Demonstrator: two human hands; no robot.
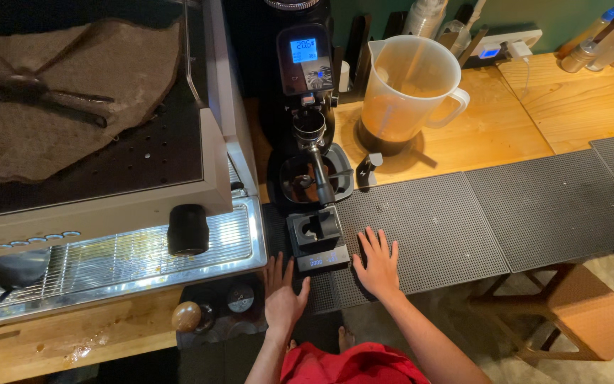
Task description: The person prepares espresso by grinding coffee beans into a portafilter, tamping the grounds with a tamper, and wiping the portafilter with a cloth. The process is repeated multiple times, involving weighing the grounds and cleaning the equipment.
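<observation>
My left hand (283,295) rests flat, fingers spread, at the counter's front edge just left of a small black scale (320,260) with a lit blue display. My right hand (378,264) lies flat on the black rubber mat (435,227) just right of the scale. On the scale sits a black holder block (314,227). A portafilter (314,153) rests in the fork of the black coffee grinder (305,78) behind it. Neither hand holds anything.
An espresso machine (108,185) with a steel drip tray (129,259) fills the left. A brown cloth (65,92) lies on top of it. A clear plastic pitcher (406,85) stands on the wooden counter (499,121). A wooden stool (570,313) stands below at right.
</observation>
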